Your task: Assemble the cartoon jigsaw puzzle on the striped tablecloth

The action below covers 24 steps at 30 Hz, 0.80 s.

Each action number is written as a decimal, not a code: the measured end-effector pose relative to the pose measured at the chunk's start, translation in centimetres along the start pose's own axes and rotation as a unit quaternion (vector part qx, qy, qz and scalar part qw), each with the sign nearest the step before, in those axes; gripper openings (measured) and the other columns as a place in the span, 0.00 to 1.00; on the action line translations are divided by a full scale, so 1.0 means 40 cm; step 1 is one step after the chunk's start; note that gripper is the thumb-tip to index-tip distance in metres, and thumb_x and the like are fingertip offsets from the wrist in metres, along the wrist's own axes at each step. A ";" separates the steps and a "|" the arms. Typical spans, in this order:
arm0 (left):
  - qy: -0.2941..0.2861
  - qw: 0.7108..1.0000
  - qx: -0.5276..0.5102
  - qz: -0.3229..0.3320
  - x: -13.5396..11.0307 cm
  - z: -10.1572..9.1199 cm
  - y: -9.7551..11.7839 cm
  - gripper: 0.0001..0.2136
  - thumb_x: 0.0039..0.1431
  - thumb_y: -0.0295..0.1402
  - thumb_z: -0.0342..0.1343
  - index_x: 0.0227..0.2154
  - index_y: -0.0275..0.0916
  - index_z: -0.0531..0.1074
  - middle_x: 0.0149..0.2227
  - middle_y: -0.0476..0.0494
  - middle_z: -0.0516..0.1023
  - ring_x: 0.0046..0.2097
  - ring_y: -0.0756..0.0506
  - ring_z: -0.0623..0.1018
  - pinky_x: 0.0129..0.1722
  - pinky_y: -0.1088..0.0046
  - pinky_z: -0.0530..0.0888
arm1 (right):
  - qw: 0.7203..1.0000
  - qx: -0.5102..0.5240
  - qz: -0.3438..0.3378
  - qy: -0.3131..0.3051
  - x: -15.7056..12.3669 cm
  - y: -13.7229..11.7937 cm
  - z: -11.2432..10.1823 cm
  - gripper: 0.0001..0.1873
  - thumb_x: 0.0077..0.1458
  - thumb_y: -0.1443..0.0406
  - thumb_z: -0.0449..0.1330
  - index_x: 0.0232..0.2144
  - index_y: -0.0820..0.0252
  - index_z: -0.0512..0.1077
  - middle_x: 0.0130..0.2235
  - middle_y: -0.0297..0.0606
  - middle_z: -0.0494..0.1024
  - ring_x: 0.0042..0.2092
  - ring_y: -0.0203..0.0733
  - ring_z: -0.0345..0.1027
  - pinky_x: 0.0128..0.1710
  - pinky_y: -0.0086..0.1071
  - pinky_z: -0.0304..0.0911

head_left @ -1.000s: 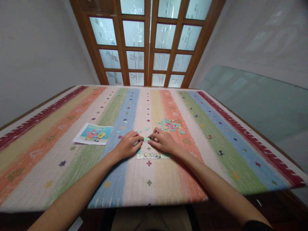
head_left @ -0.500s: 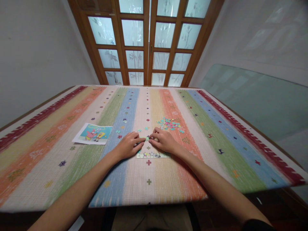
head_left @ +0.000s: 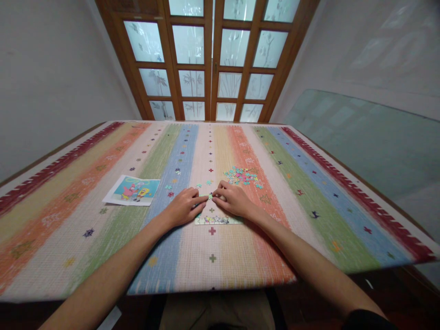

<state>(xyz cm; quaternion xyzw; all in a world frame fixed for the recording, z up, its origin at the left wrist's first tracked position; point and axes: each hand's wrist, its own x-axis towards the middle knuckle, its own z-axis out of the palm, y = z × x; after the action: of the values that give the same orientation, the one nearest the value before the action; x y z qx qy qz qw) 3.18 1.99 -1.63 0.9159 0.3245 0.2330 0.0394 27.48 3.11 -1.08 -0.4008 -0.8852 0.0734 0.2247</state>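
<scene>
Between my two hands, a small light green jigsaw puzzle piece (head_left: pixel 210 197) is held just above or on the tablecloth. My left hand (head_left: pixel 185 207) has curled fingers, with the index fingertip against the piece's left side. From the right, my right hand (head_left: pixel 234 200) pinches the piece between thumb and fingers. Nearer to me lies a joined strip of puzzle pieces (head_left: pixel 217 221), its ends partly covered by my hands. Beyond my fingers are a loose turquoise piece (head_left: pixel 209 182) and a heap of mixed pieces (head_left: pixel 242 175).
A printed cartoon picture (head_left: pixel 133 190) lies left of my left hand. Another loose piece (head_left: pixel 168 187) is between them. The striped tablecloth (head_left: pixel 213 275) covers the table. Wooden glazed doors (head_left: pixel 209 64) stand behind it, and a pale green panel (head_left: pixel 360 133) is at right.
My hands stay almost in place around the puzzle piece. The left index fingertip has shifted very slightly to the right. The view has tilted a little.
</scene>
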 end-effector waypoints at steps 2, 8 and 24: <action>-0.001 1.000 0.000 -0.004 0.000 0.000 0.001 0.14 0.72 0.34 0.50 0.50 0.40 0.79 0.34 0.43 0.71 0.37 0.43 0.71 0.40 0.65 0.70 | 1.000 0.003 0.001 0.000 0.000 0.000 0.000 0.08 0.64 0.64 0.62 0.40 0.60 0.81 0.40 0.41 0.75 0.37 0.40 0.68 0.37 0.32 0.58; -0.014 1.000 -0.006 -0.016 0.003 -0.007 0.009 0.15 0.72 0.35 0.48 0.50 0.39 0.78 0.34 0.43 0.70 0.38 0.43 0.71 0.41 0.65 0.71 | 1.000 0.006 0.002 0.000 -0.001 0.000 0.003 0.08 0.64 0.64 0.62 0.41 0.59 0.81 0.40 0.40 0.75 0.37 0.39 0.68 0.37 0.32 0.58; -0.012 1.000 -0.005 -0.007 0.000 -0.009 0.007 0.15 0.73 0.36 0.47 0.51 0.38 0.77 0.36 0.42 0.71 0.38 0.43 0.72 0.41 0.64 0.71 | 1.000 0.009 -0.009 -0.014 -0.001 0.001 -0.035 0.12 0.64 0.69 0.58 0.42 0.60 0.82 0.39 0.43 0.77 0.37 0.40 0.69 0.37 0.32 0.59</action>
<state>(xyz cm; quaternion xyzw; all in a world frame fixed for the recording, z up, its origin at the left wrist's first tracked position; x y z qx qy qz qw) 3.19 1.73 -1.26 0.9159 0.3296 0.2235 0.0497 28.16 3.04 0.15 -0.3894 -0.8912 0.0849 0.2165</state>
